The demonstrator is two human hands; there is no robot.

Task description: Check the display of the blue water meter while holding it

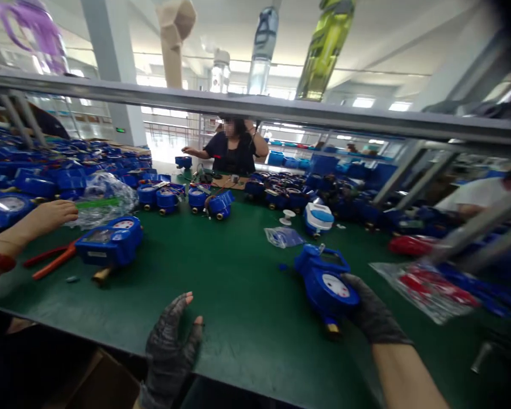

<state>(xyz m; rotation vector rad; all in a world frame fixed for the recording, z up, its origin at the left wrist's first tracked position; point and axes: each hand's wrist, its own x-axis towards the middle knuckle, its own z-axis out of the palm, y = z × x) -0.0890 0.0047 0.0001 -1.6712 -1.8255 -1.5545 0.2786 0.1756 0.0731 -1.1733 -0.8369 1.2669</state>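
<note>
My right hand (372, 315), in a dark fingerless glove, grips a blue water meter (323, 278) that lies on the green table mat (238, 284), its white dial facing up and a brass fitting at its near end. My left hand (170, 346), gloved the same way, hovers open over the table's near edge and holds nothing. The meter sits to the right of my left hand, well apart from it.
A co-worker's bare hand (53, 216) with a red bracelet reaches in from the left near another blue meter (109, 243) and red-handled pliers (51, 258). Several blue meters line the far side. A plastic bag with red parts (426, 289) lies right. A person (232, 149) sits opposite.
</note>
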